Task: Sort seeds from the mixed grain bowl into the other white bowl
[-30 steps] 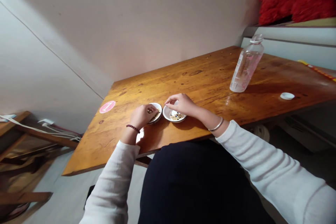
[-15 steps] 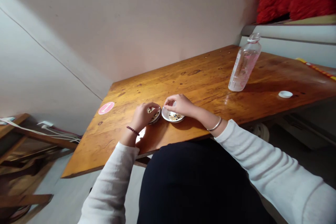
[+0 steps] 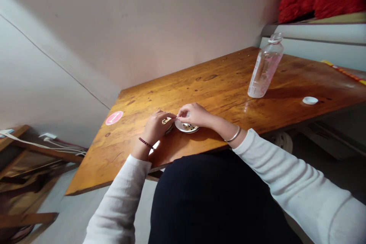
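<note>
Two small white bowls stand side by side near the table's front edge. The left bowl (image 3: 170, 128) holds pale and dark grains, and my left hand (image 3: 154, 126) covers much of it. The right bowl (image 3: 192, 131) holds a similar mix, with my right hand (image 3: 196, 115) over its far side. My left thumb and fingers are closed together above the left bowl. My right thumb and forefinger form a pinch. The fingertips of both hands meet, or nearly meet, above the gap between the bowls. Whatever they pinch is too small to make out.
An uncapped clear plastic bottle (image 3: 264, 68) stands at the right of the wooden table (image 3: 143, 103). Its right side also holds a white cap (image 3: 310, 100). A round pink sticker (image 3: 114, 118) marks the left side. Cables (image 3: 61, 145) run beyond the left edge.
My left fingertips have moved right, toward my right hand, closing the gap between them. My right fingers have come closer together in a pinch. The view has shifted slightly.
</note>
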A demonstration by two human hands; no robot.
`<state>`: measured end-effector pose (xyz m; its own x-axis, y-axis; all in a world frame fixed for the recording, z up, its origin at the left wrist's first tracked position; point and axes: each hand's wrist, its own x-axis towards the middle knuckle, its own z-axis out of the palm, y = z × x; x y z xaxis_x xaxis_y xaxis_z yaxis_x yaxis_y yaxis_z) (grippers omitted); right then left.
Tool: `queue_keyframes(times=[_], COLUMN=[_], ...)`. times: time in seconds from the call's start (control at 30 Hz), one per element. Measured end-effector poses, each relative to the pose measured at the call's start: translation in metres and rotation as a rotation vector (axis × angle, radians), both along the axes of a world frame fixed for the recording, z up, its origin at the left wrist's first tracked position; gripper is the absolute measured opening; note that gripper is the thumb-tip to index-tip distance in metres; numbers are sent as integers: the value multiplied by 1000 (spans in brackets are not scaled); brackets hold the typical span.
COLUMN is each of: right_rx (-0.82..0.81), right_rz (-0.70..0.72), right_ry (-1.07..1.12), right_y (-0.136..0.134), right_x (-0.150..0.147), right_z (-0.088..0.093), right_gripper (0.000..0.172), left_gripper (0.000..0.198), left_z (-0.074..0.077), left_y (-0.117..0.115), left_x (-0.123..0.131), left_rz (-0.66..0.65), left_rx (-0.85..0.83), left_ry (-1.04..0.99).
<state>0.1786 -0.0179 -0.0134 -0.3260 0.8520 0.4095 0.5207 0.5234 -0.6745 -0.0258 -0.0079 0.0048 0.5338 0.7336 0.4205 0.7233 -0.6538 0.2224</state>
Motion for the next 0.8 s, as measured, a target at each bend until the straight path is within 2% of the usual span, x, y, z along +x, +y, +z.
queue_keyframes(times=[0.43,0.67,0.8], right_rx=[-19,-60,-58], right_rz=[-47,-15,23], right_ry=[16,97,129], right_y=[1,3,4], right_x=[-1,-1,0], right_z=[-1,0,0], right_gripper=[12,14,13], left_gripper=[21,20,19], left_z=[-1,-1,-1], left_y=[-1,3,2], left_x=[1,0,1], left_rz=[-29,-101,-53], left_rx=[44,-11,-67], left_ry=[-11,-84,-161])
